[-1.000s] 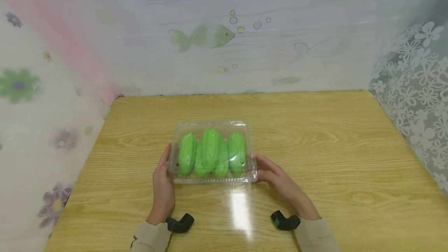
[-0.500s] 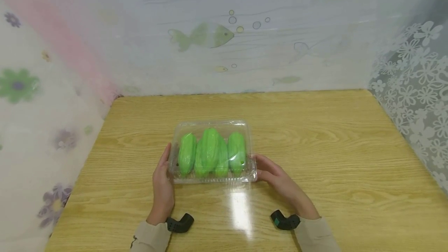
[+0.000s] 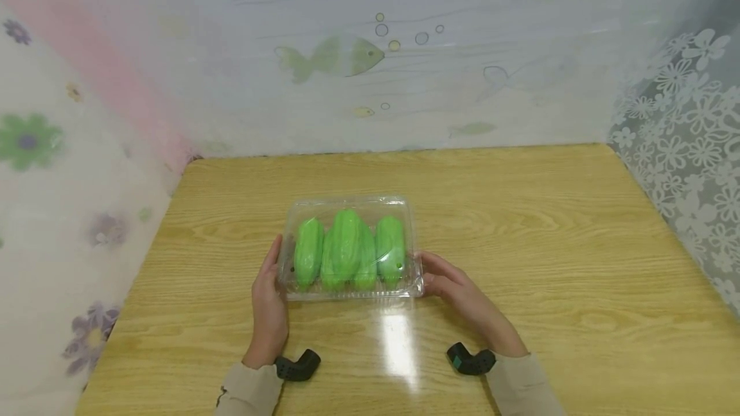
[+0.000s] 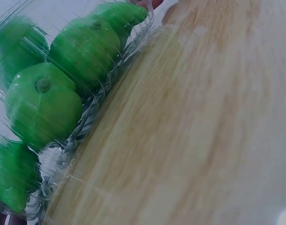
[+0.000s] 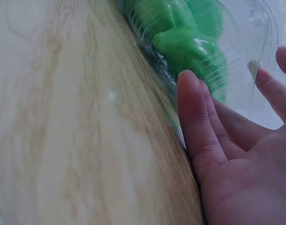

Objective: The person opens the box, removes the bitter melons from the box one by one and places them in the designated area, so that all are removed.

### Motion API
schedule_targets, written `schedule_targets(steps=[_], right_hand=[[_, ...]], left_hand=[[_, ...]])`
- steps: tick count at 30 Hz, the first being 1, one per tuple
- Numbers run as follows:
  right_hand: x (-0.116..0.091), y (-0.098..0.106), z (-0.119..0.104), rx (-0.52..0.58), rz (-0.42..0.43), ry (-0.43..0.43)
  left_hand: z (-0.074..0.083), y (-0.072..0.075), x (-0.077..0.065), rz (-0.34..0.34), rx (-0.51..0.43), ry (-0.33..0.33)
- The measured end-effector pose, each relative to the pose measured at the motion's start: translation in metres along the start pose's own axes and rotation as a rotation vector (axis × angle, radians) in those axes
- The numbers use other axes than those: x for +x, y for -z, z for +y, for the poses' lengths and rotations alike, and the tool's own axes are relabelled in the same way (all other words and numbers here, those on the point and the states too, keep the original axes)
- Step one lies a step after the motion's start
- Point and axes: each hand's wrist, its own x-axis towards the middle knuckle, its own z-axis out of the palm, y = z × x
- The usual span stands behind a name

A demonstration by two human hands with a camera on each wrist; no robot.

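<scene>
A clear plastic clamshell box (image 3: 354, 205) with its lid down sits low at the wooden table (image 3: 555, 255), left of centre. Inside are several green, oblong, ribbed fruits (image 3: 347, 246), one lying on top of others; small stem ends show in the left wrist view. My left hand (image 3: 269, 313) lies along the box's left side with extended fingers, partly hidden by the box. At the opposite side, my right hand (image 3: 462, 294) reaches the lower right corner. In the right wrist view its fingers (image 5: 194, 103) are nearly straight beside the box wall, the thumb apart.
A pale wall covering with printed fish (image 3: 335, 56) stands behind the table's back edge. Flower-patterned sheets hang at the left (image 3: 29, 140) and right (image 3: 694, 121). Black camera mounts (image 3: 471, 359) sit on both wrists. A light reflection lies on the tabletop in front of the box.
The head view has shifted very slightly. Both hands and the box keep their places against each other.
</scene>
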Motion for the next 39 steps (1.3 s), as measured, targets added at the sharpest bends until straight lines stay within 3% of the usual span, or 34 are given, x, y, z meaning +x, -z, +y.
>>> schedule_targets(steps=[12, 22, 25, 31, 39], right_hand=[[0.005, -0.001, 0.003, -0.055, 0.024, 0.016], [0.004, 0.000, 0.004, -0.074, -0.010, 0.070], [0.003, -0.001, 0.002, -0.089, -0.009, 0.055], [0.001, -0.005, -0.001, -0.140, 0.010, 0.018], [0.001, -0.008, -0.001, -0.199, 0.010, 0.012]], left_hand=[[0.014, -0.004, -0.004, 0.004, -0.012, -0.025], [-0.005, 0.000, 0.001, 0.010, -0.048, -0.027], [-0.007, 0.000, 0.001, 0.011, -0.027, -0.039], [-0.008, 0.002, 0.001, 0.039, 0.118, -0.084], [-0.008, 0.002, 0.002, 0.060, 0.114, -0.094]])
